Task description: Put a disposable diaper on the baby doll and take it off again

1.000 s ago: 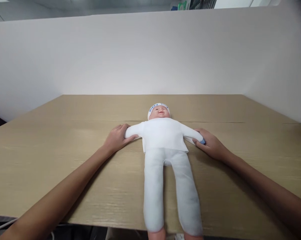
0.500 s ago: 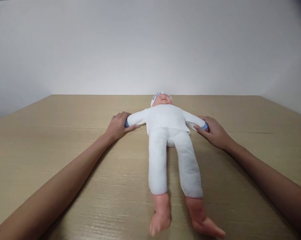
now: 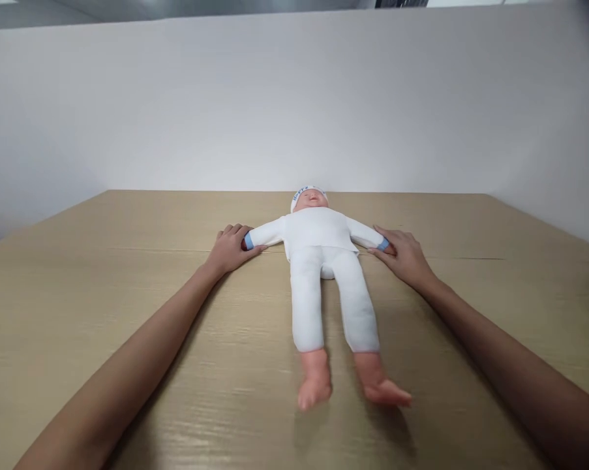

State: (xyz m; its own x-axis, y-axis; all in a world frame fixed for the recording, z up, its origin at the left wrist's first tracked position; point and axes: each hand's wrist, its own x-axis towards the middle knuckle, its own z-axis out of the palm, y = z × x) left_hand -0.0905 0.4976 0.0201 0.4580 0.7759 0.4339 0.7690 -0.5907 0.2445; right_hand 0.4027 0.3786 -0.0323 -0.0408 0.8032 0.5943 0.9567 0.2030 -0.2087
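A baby doll (image 3: 318,232) in a white top, white trousers and a white cap with blue lettering lies on its back, head at the far side and bare feet toward me. Both its arms are stretched out sideways, with blue cuffs at the wrists. My left hand (image 3: 231,248) is closed around the doll's hand and cuff on the left, thumb on the near side. On the right, my right hand (image 3: 402,254) grips the other doll hand at its cuff, fingers behind and thumb in front. The doll's own hands are mostly hidden in my grasp.
A wide wood-grain table (image 3: 152,294) lies under the doll, with a thin seam running across it. Behind it stands a white partition (image 3: 294,104), which also bounds the right side. Part of a ceiling shows above the partition.
The view has tilted up and back, so the doll looks smaller and more ceiling shows. My hands keep hold of both doll hands.
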